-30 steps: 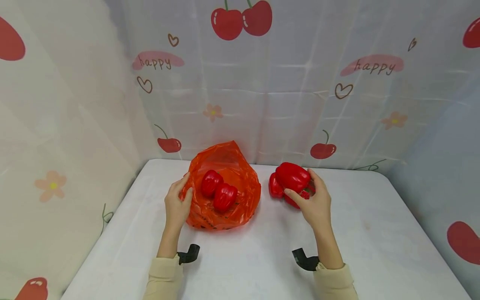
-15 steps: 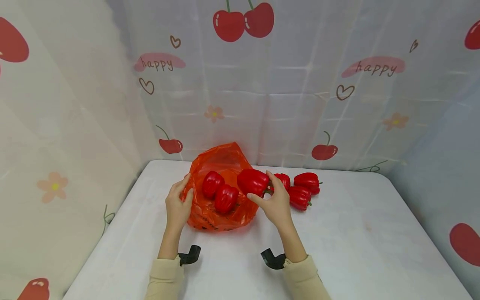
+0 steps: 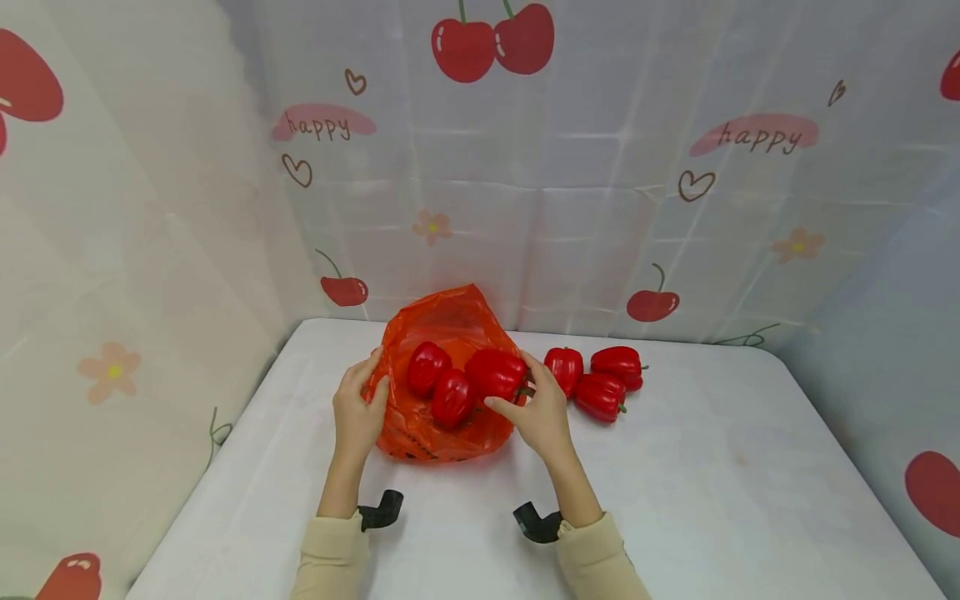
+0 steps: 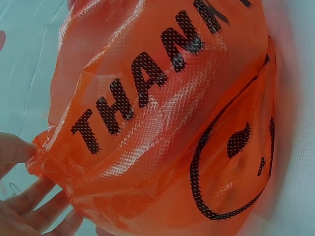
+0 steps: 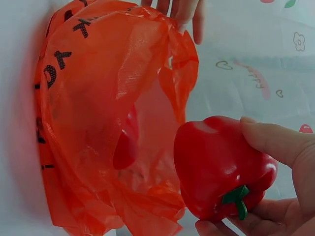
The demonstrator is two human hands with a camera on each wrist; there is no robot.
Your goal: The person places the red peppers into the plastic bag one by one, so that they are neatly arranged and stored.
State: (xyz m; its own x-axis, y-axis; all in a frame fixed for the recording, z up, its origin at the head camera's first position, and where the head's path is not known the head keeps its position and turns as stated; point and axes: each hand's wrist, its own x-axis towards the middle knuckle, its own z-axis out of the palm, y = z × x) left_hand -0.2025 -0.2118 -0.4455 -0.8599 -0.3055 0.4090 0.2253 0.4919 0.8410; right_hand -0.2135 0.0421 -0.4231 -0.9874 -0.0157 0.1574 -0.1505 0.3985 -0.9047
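An orange plastic bag (image 3: 420,437) stands with its mouth open toward me, two red bell peppers (image 3: 428,368) inside. My left hand (image 3: 360,408) pinches the bag's left rim between thumb and fingers; black "THANK" lettering shows on that side in the left wrist view. With thumb and fingers my right hand (image 3: 543,414) grips another red bell pepper (image 5: 221,167) by its sides, green stem toward the palm. In the head view this pepper overlaps the bag's mouth at the right; the right wrist view puts it right at the opening.
Right of the bag, three more red bell peppers (image 3: 600,397) lie close together on the white table (image 3: 712,467). A white curtain (image 3: 585,225) printed with cherries and hearts hangs behind the table's back edge.
My right hand picked up a bell pepper from the group at the right and carried it left to the bag's mouth. My left hand keeps its hold on the rim.
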